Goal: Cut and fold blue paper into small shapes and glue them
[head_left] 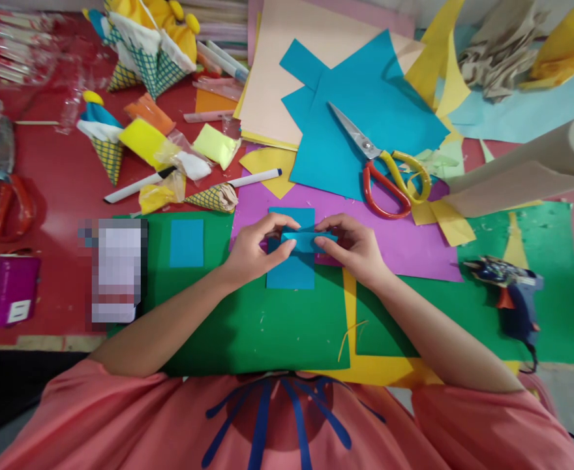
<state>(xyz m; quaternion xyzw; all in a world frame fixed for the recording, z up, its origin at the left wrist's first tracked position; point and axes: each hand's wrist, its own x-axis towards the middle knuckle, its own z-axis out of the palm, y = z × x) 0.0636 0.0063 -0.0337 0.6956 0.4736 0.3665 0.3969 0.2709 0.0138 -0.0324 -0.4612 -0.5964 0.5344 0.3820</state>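
Note:
Between both hands I hold a small blue paper strip [306, 242]. My left hand [260, 247] pinches its left end with thumb and fingers, while my right hand [353, 245] grips the right end the same way. Just below the strip lies a larger blue paper rectangle [291, 274], partly covered by the strip and my fingers. A smaller blue paper piece [186, 243] rests on the green sheet to the left. Beyond my right hand, a purple sheet [404, 245] carries the red-and-yellow-handled scissors [385, 163], whose blades lie over a big blue sheet [365, 124].
Green sheets [267, 333] cover the near work surface. At right lie a glue gun [516, 294] and a paper roll [526, 163]. A blurred-out phone-like object [119, 271] and a second pair of scissors [4, 183] are at left. Markers [257, 177] and paper cones [213, 197] lie behind.

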